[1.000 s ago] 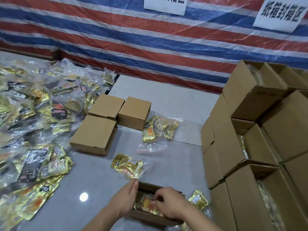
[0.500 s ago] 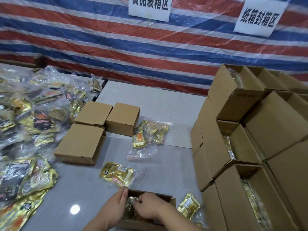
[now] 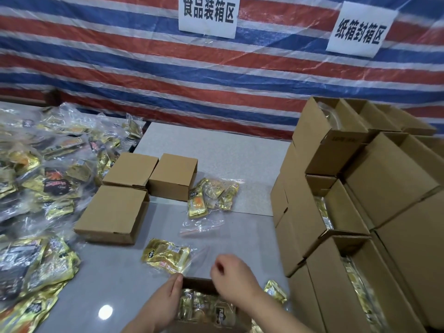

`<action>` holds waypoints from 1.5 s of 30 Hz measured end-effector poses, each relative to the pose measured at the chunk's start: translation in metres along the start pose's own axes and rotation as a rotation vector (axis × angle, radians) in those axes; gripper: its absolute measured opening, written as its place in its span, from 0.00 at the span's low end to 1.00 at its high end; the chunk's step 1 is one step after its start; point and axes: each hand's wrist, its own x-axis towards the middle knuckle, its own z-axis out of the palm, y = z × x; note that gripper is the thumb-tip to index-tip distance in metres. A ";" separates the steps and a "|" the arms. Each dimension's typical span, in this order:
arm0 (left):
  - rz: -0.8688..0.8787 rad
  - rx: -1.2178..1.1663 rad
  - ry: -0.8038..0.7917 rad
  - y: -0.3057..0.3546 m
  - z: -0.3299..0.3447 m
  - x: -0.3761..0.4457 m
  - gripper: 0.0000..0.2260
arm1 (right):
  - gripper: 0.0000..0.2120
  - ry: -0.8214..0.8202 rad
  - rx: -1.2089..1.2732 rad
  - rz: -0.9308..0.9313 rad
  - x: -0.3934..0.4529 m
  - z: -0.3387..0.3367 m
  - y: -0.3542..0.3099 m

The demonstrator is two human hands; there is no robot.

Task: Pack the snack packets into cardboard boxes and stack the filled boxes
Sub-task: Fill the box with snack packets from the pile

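Note:
An open cardboard box (image 3: 199, 283) sits at the near edge of the grey table, with gold snack packets (image 3: 206, 308) inside it. My left hand (image 3: 165, 301) rests on the box's left side, fingers straight along its edge. My right hand (image 3: 234, 281) hovers over the box's far right corner with its fingers loosely curled and nothing visible in them. A gold packet in a clear bag (image 3: 167, 255) lies just beyond the box. Another gold packet (image 3: 275, 290) lies to the right of the box.
Three closed small boxes (image 3: 115, 210) stand mid-table, with a bag of gold packets (image 3: 211, 195) and an empty clear bag (image 3: 201, 227) beside them. A large heap of packets (image 3: 36, 200) covers the left. Stacked open boxes (image 3: 360, 212) holding packets wall off the right. A striped tarp hangs behind.
My right hand has come up out of the box, where it was pressing packets down. The left hand stays at the box's left side. The camera has tilted upward.

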 end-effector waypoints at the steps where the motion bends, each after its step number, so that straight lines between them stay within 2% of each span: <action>1: -0.007 0.006 -0.002 0.002 0.000 0.000 0.22 | 0.10 0.016 -0.065 -0.052 0.002 -0.005 0.007; 3: -0.020 0.026 0.004 0.004 -0.001 -0.002 0.22 | 0.25 -0.098 -0.200 -0.082 0.006 -0.006 0.021; 5: -0.020 0.059 0.000 0.006 -0.004 -0.003 0.21 | 0.28 -0.231 -0.275 -0.042 0.007 0.005 0.029; 7: 0.004 0.095 -0.006 0.008 -0.008 -0.004 0.18 | 0.21 -0.264 -0.336 -0.038 0.006 0.022 0.031; 9: 0.021 0.132 0.023 0.011 -0.011 -0.006 0.17 | 0.12 -0.228 -0.387 -0.038 0.006 0.032 0.033; 11: -0.001 0.125 0.147 0.013 -0.008 -0.010 0.20 | 0.11 -0.194 -0.415 -0.025 0.006 0.031 0.033; 14: -0.184 -0.180 0.381 0.019 0.000 -0.024 0.24 | 0.09 -0.163 -0.401 -0.031 0.004 0.024 0.032; 16: -0.345 -0.458 0.424 0.028 0.007 -0.039 0.29 | 0.10 -0.141 -0.372 -0.024 0.001 0.016 0.030; 18: -0.387 -0.576 0.353 0.045 0.014 -0.058 0.26 | 0.09 -0.081 -0.326 -0.003 -0.004 0.002 0.026; 20: -0.301 -0.504 0.194 0.073 0.014 -0.071 0.20 | 0.06 0.004 -0.260 0.024 -0.008 -0.019 0.019; 22: -0.171 -0.452 0.108 0.110 0.004 -0.072 0.21 | 0.05 0.096 -0.188 0.044 -0.012 -0.047 0.009; 24: -0.047 -0.475 0.069 0.150 -0.011 -0.066 0.22 | 0.08 0.195 -0.130 0.051 -0.017 -0.081 -0.004; 27: 0.078 -0.593 0.074 0.212 -0.035 -0.060 0.19 | 0.09 0.320 -0.106 0.052 -0.028 -0.142 -0.023; 31: 0.161 -0.478 0.062 0.290 -0.063 -0.055 0.19 | 0.12 0.438 -0.129 0.055 -0.052 -0.228 -0.044; 36: 0.232 -0.365 0.002 0.364 -0.078 -0.058 0.16 | 0.07 0.478 -0.112 0.087 -0.081 -0.303 -0.048; 45: 0.286 -0.284 -0.181 0.439 -0.024 -0.047 0.16 | 0.11 0.594 -0.185 0.252 -0.098 -0.359 0.008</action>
